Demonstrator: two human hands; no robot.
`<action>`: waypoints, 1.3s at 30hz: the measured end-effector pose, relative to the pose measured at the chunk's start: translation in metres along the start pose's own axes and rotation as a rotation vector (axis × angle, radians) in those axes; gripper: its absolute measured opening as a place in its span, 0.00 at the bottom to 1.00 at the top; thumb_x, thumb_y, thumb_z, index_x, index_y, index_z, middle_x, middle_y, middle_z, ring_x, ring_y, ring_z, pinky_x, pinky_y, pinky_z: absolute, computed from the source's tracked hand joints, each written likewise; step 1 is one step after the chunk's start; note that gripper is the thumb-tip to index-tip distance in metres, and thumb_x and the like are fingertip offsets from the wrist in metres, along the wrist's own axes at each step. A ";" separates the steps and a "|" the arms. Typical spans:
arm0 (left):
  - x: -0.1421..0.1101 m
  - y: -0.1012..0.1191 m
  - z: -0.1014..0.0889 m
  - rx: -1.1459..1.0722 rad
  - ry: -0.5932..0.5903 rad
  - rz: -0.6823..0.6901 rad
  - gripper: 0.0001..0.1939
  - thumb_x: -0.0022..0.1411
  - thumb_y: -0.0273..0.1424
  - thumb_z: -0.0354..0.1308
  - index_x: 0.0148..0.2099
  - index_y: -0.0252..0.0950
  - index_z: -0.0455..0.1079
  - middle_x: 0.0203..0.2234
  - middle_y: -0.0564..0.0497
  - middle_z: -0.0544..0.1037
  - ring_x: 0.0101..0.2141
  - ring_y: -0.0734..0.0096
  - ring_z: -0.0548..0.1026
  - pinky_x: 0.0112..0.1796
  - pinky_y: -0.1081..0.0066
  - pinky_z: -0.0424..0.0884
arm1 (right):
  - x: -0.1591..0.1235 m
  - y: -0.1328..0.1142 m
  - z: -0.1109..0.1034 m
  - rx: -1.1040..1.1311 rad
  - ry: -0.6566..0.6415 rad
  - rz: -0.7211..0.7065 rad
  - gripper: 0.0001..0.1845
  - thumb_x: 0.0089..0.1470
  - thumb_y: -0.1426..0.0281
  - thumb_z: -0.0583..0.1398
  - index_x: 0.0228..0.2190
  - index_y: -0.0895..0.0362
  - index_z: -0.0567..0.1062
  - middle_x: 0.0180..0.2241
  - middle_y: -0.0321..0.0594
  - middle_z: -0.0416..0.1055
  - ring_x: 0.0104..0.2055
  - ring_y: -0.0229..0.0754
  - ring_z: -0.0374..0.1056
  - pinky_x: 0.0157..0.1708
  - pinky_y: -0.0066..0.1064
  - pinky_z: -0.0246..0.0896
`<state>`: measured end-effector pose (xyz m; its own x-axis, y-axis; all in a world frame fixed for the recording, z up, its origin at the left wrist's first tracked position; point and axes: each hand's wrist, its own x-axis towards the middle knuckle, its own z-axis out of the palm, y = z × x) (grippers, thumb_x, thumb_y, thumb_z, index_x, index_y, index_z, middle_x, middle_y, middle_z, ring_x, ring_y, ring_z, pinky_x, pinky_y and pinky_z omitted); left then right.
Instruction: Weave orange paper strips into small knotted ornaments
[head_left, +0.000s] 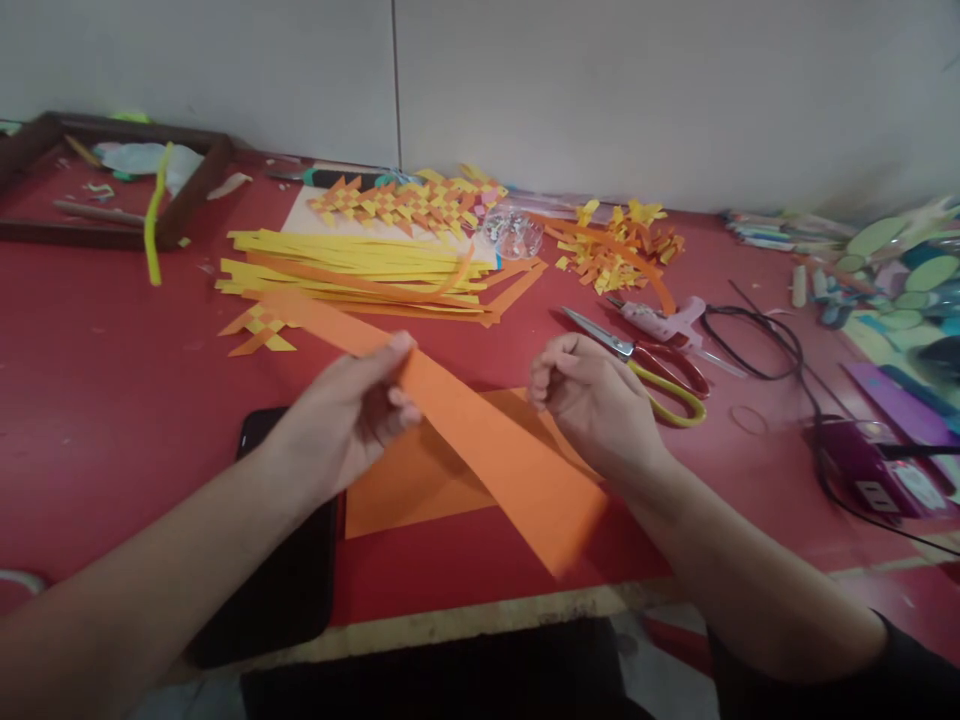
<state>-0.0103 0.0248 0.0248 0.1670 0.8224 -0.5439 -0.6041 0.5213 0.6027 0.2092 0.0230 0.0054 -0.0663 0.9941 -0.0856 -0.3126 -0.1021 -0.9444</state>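
My left hand pinches a long wide orange paper strip near its middle, holding it slanted above the red table. The strip runs from upper left down to lower right. My right hand hovers just right of the strip with its fingers curled in, and nothing shows in them. Below the strip lies a flat orange paper sheet. Red and yellow scissors lie just right of my right hand.
A pile of yellow and orange strips and woven paper pieces lie farther back. A black phone sits under my left wrist. A glue gun, black cable, purple power strip and wooden frame surround the space.
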 end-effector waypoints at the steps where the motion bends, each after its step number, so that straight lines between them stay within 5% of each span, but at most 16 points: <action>1: -0.002 -0.005 0.001 0.075 -0.093 -0.096 0.06 0.62 0.26 0.61 0.31 0.31 0.74 0.17 0.55 0.75 0.15 0.82 0.72 0.18 0.83 0.73 | -0.001 0.001 0.001 0.008 -0.036 0.039 0.05 0.49 0.70 0.61 0.24 0.57 0.75 0.21 0.35 0.69 0.23 0.35 0.64 0.24 0.27 0.58; 4: -0.009 -0.017 0.000 0.269 -0.355 -0.245 0.04 0.57 0.26 0.66 0.35 0.31 0.75 0.21 0.51 0.80 0.19 0.76 0.77 0.23 0.78 0.78 | -0.007 0.006 0.006 -0.058 -0.199 0.149 0.10 0.53 0.63 0.62 0.29 0.58 0.76 0.23 0.35 0.70 0.25 0.34 0.65 0.26 0.27 0.61; 10: -0.013 -0.019 -0.004 0.584 -0.601 -0.389 0.08 0.58 0.29 0.66 0.40 0.33 0.74 0.38 0.44 0.82 0.42 0.62 0.81 0.34 0.73 0.79 | -0.018 0.011 0.015 -0.274 -0.356 0.214 0.13 0.49 0.63 0.68 0.27 0.57 0.71 0.23 0.32 0.69 0.23 0.33 0.64 0.25 0.27 0.60; 13: -0.008 -0.021 -0.004 0.580 -0.513 -0.279 0.15 0.56 0.35 0.68 0.43 0.33 0.74 0.40 0.44 0.80 0.41 0.63 0.80 0.33 0.72 0.79 | -0.016 0.009 0.011 -0.289 -0.346 0.153 0.13 0.49 0.65 0.67 0.26 0.57 0.69 0.23 0.31 0.66 0.23 0.32 0.61 0.24 0.25 0.56; 18: 0.005 -0.020 -0.006 0.346 -0.082 0.142 0.15 0.50 0.37 0.72 0.34 0.35 0.71 0.28 0.55 0.76 0.28 0.76 0.76 0.25 0.81 0.74 | -0.015 0.004 0.000 -0.311 -0.480 0.167 0.15 0.51 0.66 0.66 0.24 0.57 0.65 0.23 0.30 0.61 0.23 0.31 0.54 0.23 0.25 0.50; 21: 0.008 -0.017 -0.008 0.289 0.050 0.299 0.14 0.48 0.35 0.73 0.31 0.36 0.71 0.27 0.57 0.75 0.26 0.80 0.74 0.23 0.84 0.71 | -0.015 -0.001 -0.001 -0.388 -0.592 0.190 0.14 0.52 0.66 0.65 0.24 0.57 0.66 0.25 0.32 0.62 0.26 0.32 0.56 0.24 0.25 0.52; 25: 0.006 -0.017 -0.010 0.320 -0.007 0.287 0.13 0.47 0.33 0.74 0.35 0.39 0.76 0.27 0.58 0.79 0.27 0.80 0.75 0.26 0.83 0.71 | -0.017 -0.004 0.002 -0.338 -0.757 0.360 0.17 0.52 0.58 0.66 0.32 0.58 0.71 0.30 0.35 0.69 0.29 0.34 0.63 0.29 0.26 0.60; 29: 0.002 -0.022 -0.011 0.352 -0.178 0.158 0.23 0.49 0.31 0.73 0.48 0.42 0.76 0.30 0.54 0.83 0.30 0.75 0.79 0.33 0.78 0.74 | -0.019 0.000 0.004 -0.149 -0.683 0.513 0.26 0.53 0.47 0.61 0.36 0.58 0.69 0.25 0.33 0.68 0.21 0.32 0.62 0.18 0.22 0.54; 33: 0.000 -0.023 -0.009 0.392 -0.276 0.143 0.28 0.51 0.29 0.72 0.54 0.43 0.72 0.35 0.52 0.83 0.36 0.71 0.80 0.39 0.74 0.75 | -0.018 0.005 0.006 -0.099 -0.569 0.510 0.21 0.52 0.55 0.66 0.38 0.58 0.71 0.23 0.31 0.67 0.19 0.29 0.60 0.16 0.19 0.52; 39: 0.000 -0.024 -0.009 0.457 -0.252 0.225 0.32 0.45 0.26 0.74 0.53 0.41 0.69 0.45 0.50 0.78 0.39 0.70 0.78 0.38 0.74 0.76 | -0.015 0.008 0.006 -0.036 -0.464 0.507 0.18 0.50 0.60 0.68 0.27 0.58 0.68 0.19 0.27 0.63 0.15 0.26 0.53 0.14 0.18 0.46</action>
<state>-0.0027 0.0102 0.0050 0.2876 0.9244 -0.2506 -0.2568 0.3265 0.9096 0.2021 0.0073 0.0009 -0.5977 0.7048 -0.3822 -0.1050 -0.5414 -0.8342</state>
